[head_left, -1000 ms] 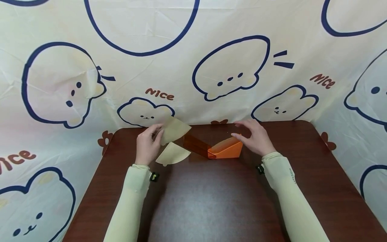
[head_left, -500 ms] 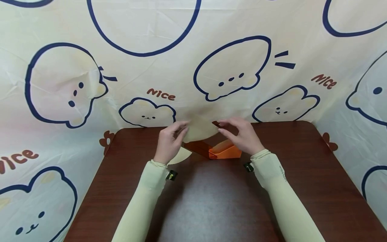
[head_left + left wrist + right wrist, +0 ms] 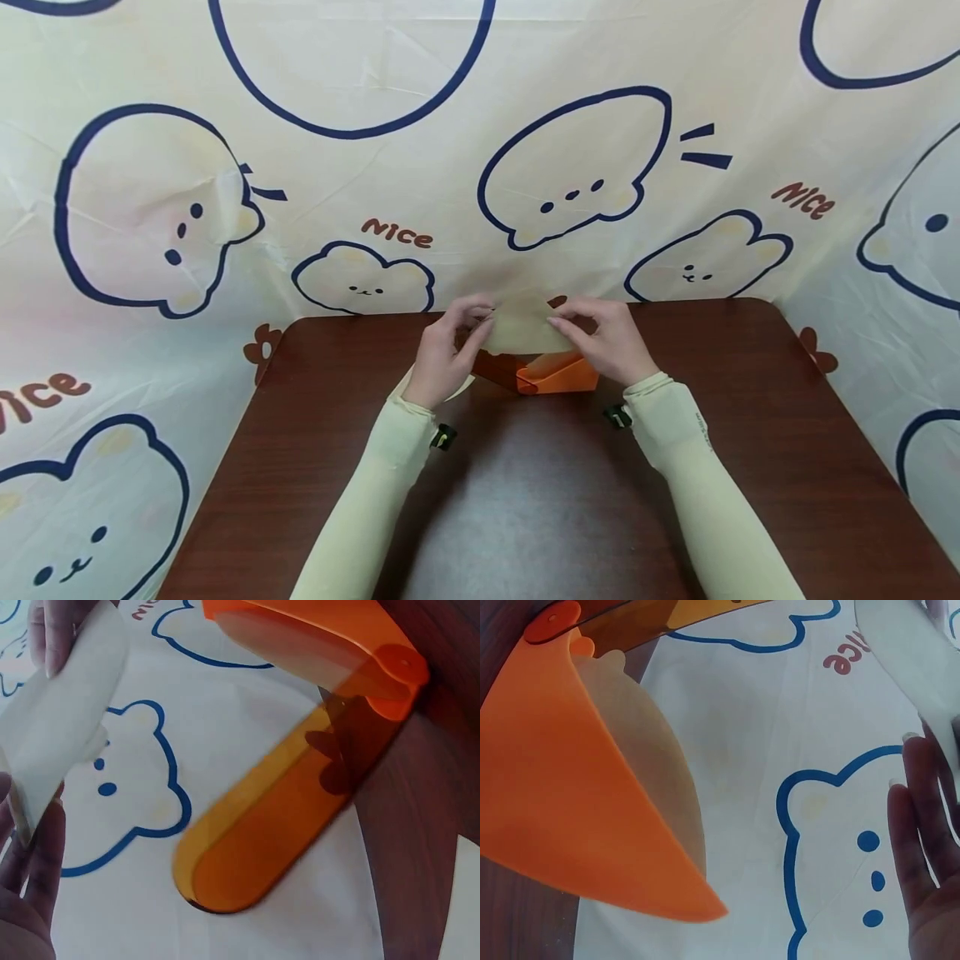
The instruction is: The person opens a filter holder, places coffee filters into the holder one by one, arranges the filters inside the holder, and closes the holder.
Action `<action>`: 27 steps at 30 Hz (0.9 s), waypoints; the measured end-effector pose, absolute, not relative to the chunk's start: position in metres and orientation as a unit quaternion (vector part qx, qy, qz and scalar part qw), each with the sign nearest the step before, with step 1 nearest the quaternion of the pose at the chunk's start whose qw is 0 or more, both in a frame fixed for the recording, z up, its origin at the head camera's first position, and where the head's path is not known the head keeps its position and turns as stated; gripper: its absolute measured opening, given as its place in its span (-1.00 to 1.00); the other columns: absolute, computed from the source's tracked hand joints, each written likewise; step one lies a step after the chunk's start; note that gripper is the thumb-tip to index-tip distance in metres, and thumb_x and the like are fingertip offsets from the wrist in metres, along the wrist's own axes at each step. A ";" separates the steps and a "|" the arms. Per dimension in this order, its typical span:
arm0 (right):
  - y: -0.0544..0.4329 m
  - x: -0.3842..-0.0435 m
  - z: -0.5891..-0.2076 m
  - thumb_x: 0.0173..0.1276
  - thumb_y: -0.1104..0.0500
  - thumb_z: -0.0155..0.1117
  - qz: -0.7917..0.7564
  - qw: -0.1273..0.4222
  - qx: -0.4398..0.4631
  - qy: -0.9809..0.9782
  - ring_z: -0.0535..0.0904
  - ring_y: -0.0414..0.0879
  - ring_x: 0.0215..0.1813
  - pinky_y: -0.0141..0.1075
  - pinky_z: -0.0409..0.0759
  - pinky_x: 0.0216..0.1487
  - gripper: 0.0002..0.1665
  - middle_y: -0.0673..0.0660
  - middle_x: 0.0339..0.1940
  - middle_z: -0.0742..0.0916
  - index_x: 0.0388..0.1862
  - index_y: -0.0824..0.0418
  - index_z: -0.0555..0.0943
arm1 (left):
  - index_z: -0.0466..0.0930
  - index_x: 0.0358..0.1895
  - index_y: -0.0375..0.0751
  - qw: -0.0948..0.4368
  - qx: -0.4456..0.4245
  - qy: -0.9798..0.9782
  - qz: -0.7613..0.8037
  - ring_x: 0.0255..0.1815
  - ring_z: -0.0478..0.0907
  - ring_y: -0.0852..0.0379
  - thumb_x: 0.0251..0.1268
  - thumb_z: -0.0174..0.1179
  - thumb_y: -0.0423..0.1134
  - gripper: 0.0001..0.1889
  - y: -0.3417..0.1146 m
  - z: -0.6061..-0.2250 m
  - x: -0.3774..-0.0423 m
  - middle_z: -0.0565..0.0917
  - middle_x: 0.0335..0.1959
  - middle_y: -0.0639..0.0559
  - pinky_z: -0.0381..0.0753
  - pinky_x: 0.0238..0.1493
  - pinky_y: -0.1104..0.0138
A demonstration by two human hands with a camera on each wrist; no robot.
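Both hands hold one beige paper filter (image 3: 525, 329) in the air at the table's far edge. My left hand (image 3: 442, 358) pinches its left side and my right hand (image 3: 607, 337) pinches its right side. In the left wrist view the filter (image 3: 64, 724) shows as a pale sheet between fingers. Below it sits an orange cone-shaped holder (image 3: 558, 375) with a filter inside and a translucent amber handle (image 3: 270, 825). The right wrist view shows the holder (image 3: 577, 817) close up. A second flat filter (image 3: 450, 385) lies on the table, mostly hidden under my left hand.
The dark wooden table (image 3: 525, 500) is backed by a cream cloth (image 3: 375, 125) printed with blue cartoon animals and "Nice" lettering, draped behind and down both sides.
My left hand carried the filter from the left to above the orange holder. My right hand rose off the holder and took hold of the filter's right side.
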State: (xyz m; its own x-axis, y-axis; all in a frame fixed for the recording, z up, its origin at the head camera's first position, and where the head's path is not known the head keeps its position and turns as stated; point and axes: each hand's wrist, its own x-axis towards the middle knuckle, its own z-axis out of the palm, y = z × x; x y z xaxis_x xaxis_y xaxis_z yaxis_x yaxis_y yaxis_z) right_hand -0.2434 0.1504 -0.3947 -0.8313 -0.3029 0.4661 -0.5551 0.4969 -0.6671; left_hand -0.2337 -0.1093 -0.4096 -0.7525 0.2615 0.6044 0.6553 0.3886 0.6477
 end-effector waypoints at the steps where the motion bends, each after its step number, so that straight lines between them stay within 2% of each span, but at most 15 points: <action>1: 0.151 -0.243 -0.395 0.43 0.23 0.42 0.434 0.146 0.249 -0.854 0.73 -0.07 -0.14 -0.20 0.72 0.00 -0.89 0.09 -0.16 0.85 -0.12 0.17 0.81 | 0.53 0.19 -0.12 0.207 -0.286 -0.805 -0.476 -0.20 0.64 0.10 0.49 0.22 -0.39 -0.71 -0.111 -0.411 -0.234 0.74 0.06 -0.06 0.70 -0.19 0.30; 4: 0.154 -0.243 -0.394 0.42 0.23 0.42 0.436 0.148 0.241 -0.854 0.72 -0.07 -0.16 -0.31 0.69 -0.08 -0.90 0.10 -0.16 0.85 -0.14 0.17 0.81 | 0.57 0.04 -0.15 0.208 -0.293 -0.807 -0.468 -0.01 0.65 0.06 0.46 0.18 -0.50 -0.77 -0.114 -0.414 -0.233 0.67 0.17 -0.06 0.74 0.04 0.23; 8: 0.156 -0.242 -0.393 0.43 0.21 0.42 0.440 0.147 0.227 -0.856 0.71 -0.06 -0.15 -0.40 0.63 -0.12 -0.87 0.12 -0.13 0.85 -0.11 0.19 0.81 | 0.66 -0.05 -0.15 0.221 -0.306 -0.812 -0.445 0.11 0.64 0.05 0.34 0.16 -0.61 -0.70 -0.118 -0.416 -0.233 0.64 0.23 -0.04 0.72 0.09 0.26; 11: 0.157 -0.242 -0.393 0.43 0.17 0.43 0.448 0.141 0.214 -0.857 0.71 -0.06 -0.15 -0.44 0.62 -0.11 -0.77 0.12 -0.16 0.84 0.02 0.19 0.78 | 0.70 0.00 -0.15 0.233 -0.315 -0.812 -0.432 0.12 0.64 0.05 0.27 0.21 -0.64 -0.64 -0.119 -0.417 -0.234 0.65 0.20 -0.04 0.74 0.07 0.26; 15: 0.159 -0.243 -0.393 0.43 0.19 0.43 0.470 0.142 0.216 -0.844 0.69 -0.07 -0.20 -0.45 0.61 -0.10 -0.56 0.12 -0.30 0.81 0.26 0.20 0.66 | 0.71 0.07 -0.16 0.243 -0.320 -0.813 -0.422 0.09 0.67 0.05 0.24 0.30 -0.63 -0.59 -0.121 -0.419 -0.236 0.70 0.12 -0.05 0.73 0.12 0.21; 18: 0.161 -0.244 -0.393 0.43 0.23 0.42 0.485 0.145 0.226 -0.832 0.69 -0.10 -0.23 -0.44 0.59 -0.08 -0.47 0.10 -0.36 0.80 0.36 0.20 0.57 | 0.72 0.08 -0.18 0.250 -0.322 -0.813 -0.415 0.07 0.69 0.04 0.26 0.34 -0.59 -0.63 -0.121 -0.420 -0.237 0.73 0.07 -0.06 0.72 0.15 0.20; 22: 0.163 -0.244 -0.394 0.45 0.22 0.39 0.492 0.140 0.230 -0.828 0.63 -0.13 -0.26 -0.44 0.58 -0.13 -0.54 0.11 -0.36 0.78 0.30 0.17 0.62 | 0.74 0.06 -0.19 0.260 -0.323 -0.816 -0.403 0.06 0.71 0.04 0.29 0.37 -0.51 -0.69 -0.121 -0.421 -0.237 0.76 0.03 -0.06 0.71 0.16 0.21; 27: 0.166 -0.241 -0.394 0.48 0.21 0.36 0.490 0.122 0.225 -0.834 0.64 -0.13 -0.18 -0.49 0.63 -0.17 -0.75 0.13 -0.09 0.83 0.09 0.15 0.77 | 0.75 0.04 -0.20 0.269 -0.324 -0.817 -0.395 0.06 0.72 0.04 0.28 0.38 -0.50 -0.71 -0.122 -0.421 -0.237 0.78 0.00 -0.07 0.71 0.15 0.21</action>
State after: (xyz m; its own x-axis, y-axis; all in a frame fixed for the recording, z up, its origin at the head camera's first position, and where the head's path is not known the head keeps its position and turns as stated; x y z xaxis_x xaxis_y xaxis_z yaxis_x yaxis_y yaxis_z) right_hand -0.2411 0.1665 -0.3941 -0.8694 -0.2550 0.4233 -0.4939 0.4193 -0.7618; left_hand -0.2365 -0.1216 -0.4211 -0.6463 0.3161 0.6946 0.7409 0.4780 0.4718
